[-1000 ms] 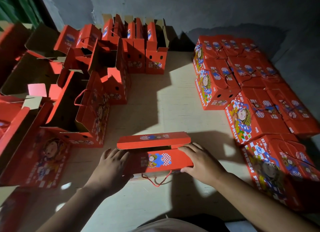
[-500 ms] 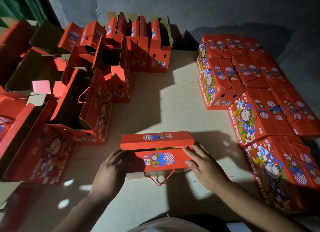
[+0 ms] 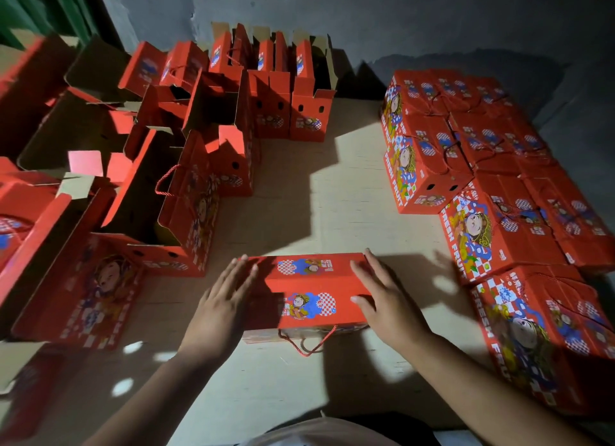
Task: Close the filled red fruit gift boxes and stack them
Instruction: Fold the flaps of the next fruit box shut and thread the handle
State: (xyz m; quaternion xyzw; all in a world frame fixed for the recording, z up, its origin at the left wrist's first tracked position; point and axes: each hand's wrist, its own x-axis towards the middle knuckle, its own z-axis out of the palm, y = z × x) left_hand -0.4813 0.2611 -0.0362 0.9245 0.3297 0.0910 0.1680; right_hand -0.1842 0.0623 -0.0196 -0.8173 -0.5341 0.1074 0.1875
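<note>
Both hands flat on box | left hand (image 3: 221, 307) | right hand (image 3: 387, 300) | box (image 3: 309, 290)

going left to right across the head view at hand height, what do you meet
open box lying on its side → left hand → box being closed → right hand → nearest closed box of the stack

At lower centre of the frame a red box (image 3: 309, 292) lies on the pale table (image 3: 299, 186), its two top flaps folded down. The left hand (image 3: 221, 307) lies flat on its left end, the right hand (image 3: 387, 299) on its right end. Open boxes (image 3: 166, 192) crowd the left; closed boxes (image 3: 492, 179) fill the right.
</note>
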